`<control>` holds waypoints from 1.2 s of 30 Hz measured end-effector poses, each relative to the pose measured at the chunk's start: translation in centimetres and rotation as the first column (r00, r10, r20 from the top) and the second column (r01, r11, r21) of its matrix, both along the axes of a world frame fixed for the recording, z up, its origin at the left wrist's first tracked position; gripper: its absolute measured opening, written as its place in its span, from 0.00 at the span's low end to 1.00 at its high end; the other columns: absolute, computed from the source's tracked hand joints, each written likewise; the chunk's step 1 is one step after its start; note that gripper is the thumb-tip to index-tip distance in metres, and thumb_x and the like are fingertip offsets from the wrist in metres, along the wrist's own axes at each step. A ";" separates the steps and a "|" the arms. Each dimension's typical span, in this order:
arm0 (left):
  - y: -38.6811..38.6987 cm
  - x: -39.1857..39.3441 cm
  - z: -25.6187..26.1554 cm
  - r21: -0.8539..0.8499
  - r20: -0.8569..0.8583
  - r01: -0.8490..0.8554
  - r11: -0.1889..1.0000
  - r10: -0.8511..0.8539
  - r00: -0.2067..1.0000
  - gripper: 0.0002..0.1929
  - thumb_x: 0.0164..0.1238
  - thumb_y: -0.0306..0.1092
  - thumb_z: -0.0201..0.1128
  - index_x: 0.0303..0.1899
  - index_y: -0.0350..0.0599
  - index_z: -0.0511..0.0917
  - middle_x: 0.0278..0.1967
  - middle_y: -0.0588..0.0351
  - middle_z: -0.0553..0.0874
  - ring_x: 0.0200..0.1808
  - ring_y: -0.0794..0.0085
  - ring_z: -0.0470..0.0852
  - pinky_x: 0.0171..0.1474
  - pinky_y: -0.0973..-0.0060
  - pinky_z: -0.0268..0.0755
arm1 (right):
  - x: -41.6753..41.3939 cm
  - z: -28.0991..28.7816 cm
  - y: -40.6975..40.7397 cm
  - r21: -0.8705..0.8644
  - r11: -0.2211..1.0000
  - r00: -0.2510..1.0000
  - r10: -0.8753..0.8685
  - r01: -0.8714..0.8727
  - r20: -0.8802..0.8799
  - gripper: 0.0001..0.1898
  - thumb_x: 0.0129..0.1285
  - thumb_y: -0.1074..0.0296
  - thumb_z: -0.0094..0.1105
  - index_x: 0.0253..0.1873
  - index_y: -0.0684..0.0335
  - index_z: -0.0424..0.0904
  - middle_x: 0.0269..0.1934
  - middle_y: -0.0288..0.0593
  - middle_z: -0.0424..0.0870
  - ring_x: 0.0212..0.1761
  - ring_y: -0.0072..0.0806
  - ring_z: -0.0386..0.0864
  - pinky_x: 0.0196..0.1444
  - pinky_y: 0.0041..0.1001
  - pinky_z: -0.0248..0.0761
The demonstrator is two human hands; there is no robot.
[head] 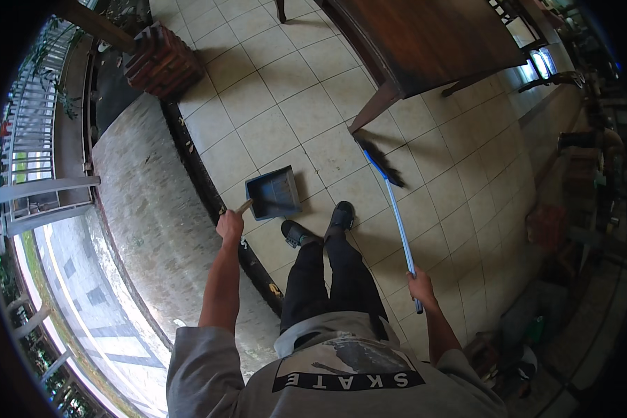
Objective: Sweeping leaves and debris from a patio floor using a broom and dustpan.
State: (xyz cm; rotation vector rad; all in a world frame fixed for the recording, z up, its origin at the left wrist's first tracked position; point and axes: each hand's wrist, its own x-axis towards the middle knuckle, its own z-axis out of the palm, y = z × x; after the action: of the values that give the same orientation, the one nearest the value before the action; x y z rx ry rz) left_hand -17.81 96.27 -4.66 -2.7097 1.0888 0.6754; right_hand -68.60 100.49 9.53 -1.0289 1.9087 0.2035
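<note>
My left hand [230, 224] is closed round the handle of a dark blue dustpan [274, 193], whose pan lies over the tiles ahead of my feet. On the other side, my right hand [421, 286] grips the blue stick of a broom [398, 211] near its end. The broom's dark bristles [384, 163] rest on the tiled floor [313, 112], close to the foot of a wooden table leg. Some small bits of debris lie on the tiles between the dustpan and the broom.
A dark wooden table [439, 39] stands ahead to the right. A brick pillar base [162, 60] with a wooden post is ahead to the left. Beside the tiles run a dark gutter strip [196, 162] and rough concrete [146, 209]. Cluttered objects line the far right.
</note>
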 end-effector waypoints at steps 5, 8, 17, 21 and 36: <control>-5.2 -2.7 -2.2 -0.091 0.050 0.162 0.983 -0.158 0.986 0.14 0.59 0.43 0.53 0.31 0.41 0.78 0.30 0.44 0.81 0.35 0.53 0.81 0.37 0.62 0.72 | 0.9 -2.2 1.2 0.076 0.982 0.982 -0.177 0.172 0.067 0.10 0.62 0.65 0.46 0.45 0.62 0.69 0.14 0.39 0.68 0.11 0.25 0.69 0.13 0.28 0.64; -6.1 -3.7 -3.1 -0.095 0.045 0.149 0.984 -0.145 0.988 0.14 0.60 0.41 0.51 0.31 0.40 0.78 0.31 0.43 0.81 0.35 0.52 0.81 0.37 0.61 0.72 | 3.2 -2.6 1.4 0.117 0.979 0.977 -0.180 0.167 0.116 0.11 0.61 0.64 0.45 0.45 0.63 0.69 0.16 0.44 0.71 0.13 0.30 0.73 0.17 0.31 0.67; -7.1 -4.1 -5.2 -0.082 0.086 0.198 0.977 -0.191 0.978 0.12 0.58 0.41 0.55 0.30 0.42 0.79 0.29 0.48 0.82 0.33 0.58 0.82 0.34 0.64 0.71 | 10.8 -4.8 3.5 0.040 0.999 0.961 -0.011 0.000 0.278 0.14 0.63 0.62 0.45 0.48 0.64 0.69 0.15 0.40 0.68 0.11 0.27 0.68 0.15 0.28 0.63; -6.6 -3.5 -5.5 -0.115 0.100 0.216 0.970 -0.205 0.974 0.12 0.59 0.41 0.53 0.29 0.41 0.78 0.29 0.46 0.82 0.33 0.55 0.81 0.34 0.62 0.72 | 13.6 -0.8 1.7 0.329 0.942 0.827 -0.241 0.072 0.508 0.16 0.63 0.63 0.45 0.53 0.65 0.67 0.14 0.38 0.67 0.10 0.24 0.66 0.13 0.26 0.61; -4.8 -0.7 -6.3 -0.138 0.137 0.182 0.974 -0.163 0.977 0.12 0.58 0.42 0.54 0.27 0.44 0.77 0.27 0.49 0.82 0.30 0.58 0.81 0.33 0.63 0.71 | 15.7 -3.9 -2.1 0.061 0.982 0.979 0.171 -0.179 0.114 0.17 0.62 0.63 0.44 0.51 0.68 0.66 0.24 0.61 0.77 0.22 0.46 0.78 0.27 0.38 0.73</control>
State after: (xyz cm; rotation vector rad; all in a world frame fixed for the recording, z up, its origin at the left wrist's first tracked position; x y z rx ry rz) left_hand -18.46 91.46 -10.94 -2.6924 1.3739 0.4057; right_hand -52.88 98.42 5.67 -1.1379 1.7026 0.3082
